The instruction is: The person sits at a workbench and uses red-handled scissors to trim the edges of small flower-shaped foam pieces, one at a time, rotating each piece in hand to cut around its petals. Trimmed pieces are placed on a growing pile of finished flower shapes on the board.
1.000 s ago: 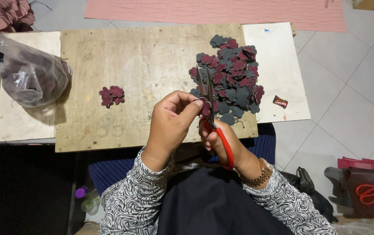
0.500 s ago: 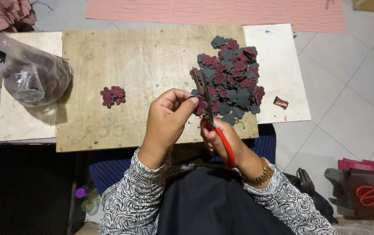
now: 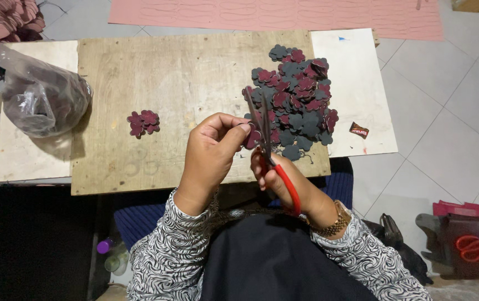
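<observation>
Red-handled scissors perhaps slightly higher now, left hand position unchanged.

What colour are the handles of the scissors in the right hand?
Red, seen in the head view: the scissors in the right hand have red handles.

clear plastic bag at board's left; small dark red wrapper right.

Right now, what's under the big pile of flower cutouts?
The pile of dark red and grey flower cutouts lies on the wooden board, its right edge near the white board. Whatever the pile covers is hidden.
</observation>
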`<action>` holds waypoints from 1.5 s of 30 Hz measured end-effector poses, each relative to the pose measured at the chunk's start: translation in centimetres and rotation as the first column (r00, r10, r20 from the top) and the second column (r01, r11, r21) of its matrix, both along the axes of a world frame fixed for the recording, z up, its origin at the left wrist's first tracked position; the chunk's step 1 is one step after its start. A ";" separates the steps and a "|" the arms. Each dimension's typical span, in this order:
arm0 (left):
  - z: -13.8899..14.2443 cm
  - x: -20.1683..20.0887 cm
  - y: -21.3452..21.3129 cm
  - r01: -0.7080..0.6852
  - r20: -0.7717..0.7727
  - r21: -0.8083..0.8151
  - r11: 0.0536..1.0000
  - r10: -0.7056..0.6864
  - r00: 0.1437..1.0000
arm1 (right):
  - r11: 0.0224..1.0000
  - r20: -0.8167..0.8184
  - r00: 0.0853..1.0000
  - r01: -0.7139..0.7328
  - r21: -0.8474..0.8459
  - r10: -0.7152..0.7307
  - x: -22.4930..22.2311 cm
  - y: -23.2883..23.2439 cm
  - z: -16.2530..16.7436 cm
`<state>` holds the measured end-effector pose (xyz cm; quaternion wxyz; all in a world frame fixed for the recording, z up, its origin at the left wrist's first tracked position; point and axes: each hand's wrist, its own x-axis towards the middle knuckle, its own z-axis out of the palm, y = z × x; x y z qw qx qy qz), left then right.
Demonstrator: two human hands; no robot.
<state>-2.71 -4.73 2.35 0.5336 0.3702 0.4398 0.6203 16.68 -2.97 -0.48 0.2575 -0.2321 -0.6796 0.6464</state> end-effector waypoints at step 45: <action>0.9 -1.2 -0.3 0.020 -0.023 -0.075 0.997 -0.022 1.000 | 0.984 0.026 0.998 0.059 -0.168 -0.055 0.8 -0.1 -1.2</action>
